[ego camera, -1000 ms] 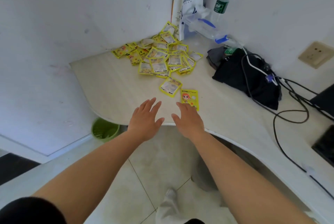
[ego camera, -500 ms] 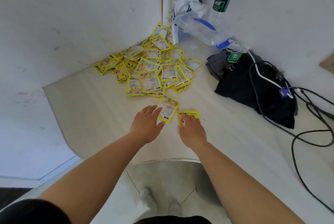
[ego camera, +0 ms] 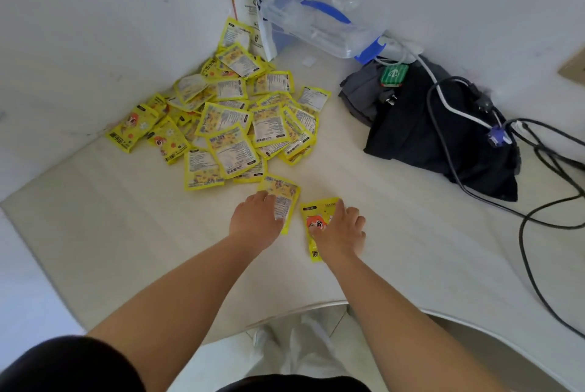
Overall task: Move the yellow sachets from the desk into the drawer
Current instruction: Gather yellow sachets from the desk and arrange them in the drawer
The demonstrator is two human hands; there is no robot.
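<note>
Two sachets lie under my flat, unclosed hands: left hand (ego camera: 256,220) on one (ego camera: 285,195), right hand (ego camera: 340,230) on another (ego camera: 316,217), near the bench (ego camera: 95,233) pile (ego camera: 234,119). Slick foil may slide away.

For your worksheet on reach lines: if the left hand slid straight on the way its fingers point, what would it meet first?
Past the sachet under the left hand, probably the near edge of the sachet pile; depth is unclear.
</note>
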